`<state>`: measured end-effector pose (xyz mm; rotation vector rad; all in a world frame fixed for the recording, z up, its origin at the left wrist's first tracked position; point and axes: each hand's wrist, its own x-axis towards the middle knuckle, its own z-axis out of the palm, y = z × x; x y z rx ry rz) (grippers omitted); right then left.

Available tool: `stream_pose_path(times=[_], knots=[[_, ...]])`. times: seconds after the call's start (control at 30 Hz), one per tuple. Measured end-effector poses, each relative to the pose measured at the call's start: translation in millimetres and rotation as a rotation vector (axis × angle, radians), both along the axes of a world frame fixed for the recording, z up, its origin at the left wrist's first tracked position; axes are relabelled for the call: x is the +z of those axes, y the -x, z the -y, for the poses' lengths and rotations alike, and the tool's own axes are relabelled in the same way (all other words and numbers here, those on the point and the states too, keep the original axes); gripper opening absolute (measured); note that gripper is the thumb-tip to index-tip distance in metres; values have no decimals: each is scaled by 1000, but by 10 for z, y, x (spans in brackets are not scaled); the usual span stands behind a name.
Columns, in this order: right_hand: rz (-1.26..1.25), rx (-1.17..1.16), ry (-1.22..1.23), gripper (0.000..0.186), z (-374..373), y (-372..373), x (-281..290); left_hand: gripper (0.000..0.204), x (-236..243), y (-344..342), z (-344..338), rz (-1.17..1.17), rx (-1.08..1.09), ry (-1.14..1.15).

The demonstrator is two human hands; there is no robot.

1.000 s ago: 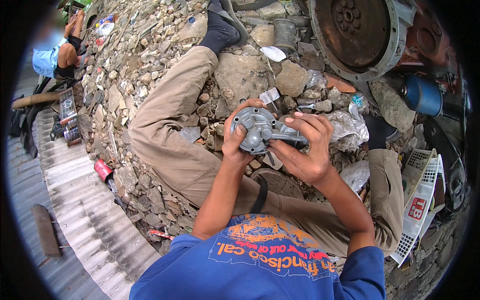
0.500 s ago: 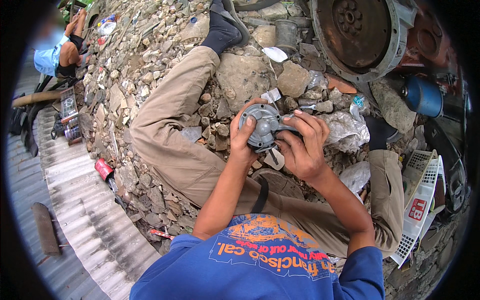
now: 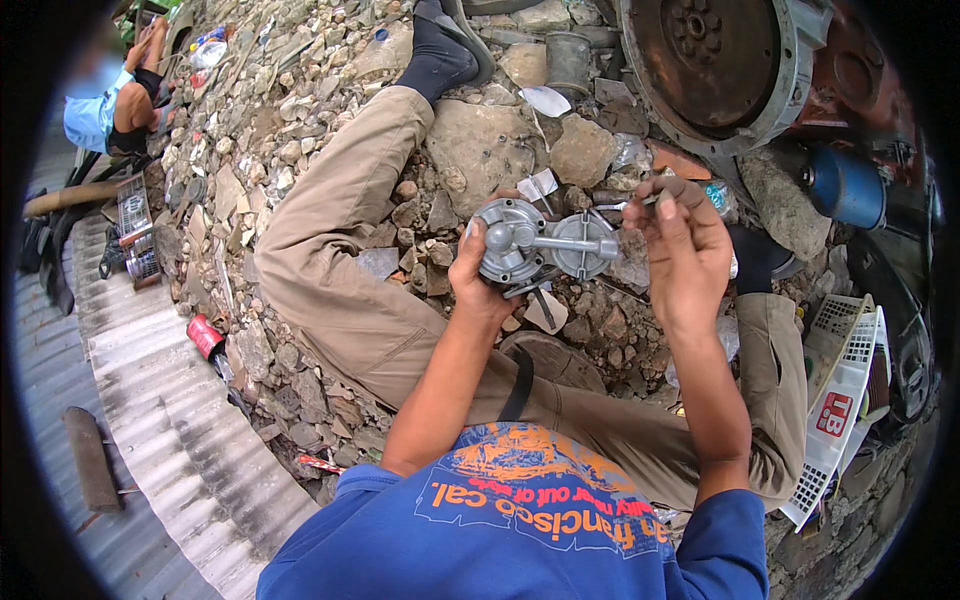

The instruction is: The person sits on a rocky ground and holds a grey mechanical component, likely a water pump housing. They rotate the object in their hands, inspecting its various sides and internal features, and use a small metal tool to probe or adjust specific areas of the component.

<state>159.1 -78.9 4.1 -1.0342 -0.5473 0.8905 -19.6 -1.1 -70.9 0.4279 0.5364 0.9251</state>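
Observation:
A grey cast-metal carburetor-like part (image 3: 512, 240), with a large round body and a smaller round cover joined by a tube, is held up over the stones between my legs. My left hand (image 3: 476, 278) grips its left side, the thumb on the rim and the other fingers mostly hidden underneath. A dark stem sticks out below it. My right hand (image 3: 685, 255) is raised to the right, apart from the part. Its thumb and fingertips are pinched together around a small dark piece, too small to name. Just left of those fingertips lies a thin shiny tool (image 3: 610, 207).
A large round engine housing (image 3: 705, 70) stands at the upper right, near a blue cylinder (image 3: 846, 188). White plastic baskets (image 3: 835, 420) lean at my right. Corrugated sheets (image 3: 165, 400) and a red can (image 3: 205, 336) lie left. Another person (image 3: 95, 120) sits at the far left.
My right hand has left the metal part and moved up and to the right, its fingers now pinched. The part's smaller round cover and tube now show; my left hand still holds it.

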Motion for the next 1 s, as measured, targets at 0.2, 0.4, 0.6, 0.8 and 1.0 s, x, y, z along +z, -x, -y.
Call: stream_pose_path(times=[0.2, 0.4, 0.6, 0.8, 1.0], knots=[[-554, 149, 140, 28, 52, -266, -157, 72, 23, 32, -77, 42, 12, -159], [424, 325, 205, 63, 21, 42, 3, 74, 88, 69, -87, -15, 36, -204], [1157, 307, 114, 80, -9, 82, -19, 76, 172, 59, -62, 37, -12, -208], [1273, 326, 100, 73, 2, 20, 40, 79, 249, 7, -76, 40, -81, -176], [1275, 318, 100, 70, 38, -35, 51, 84, 211, -23, -15, 22, -91, -132]])
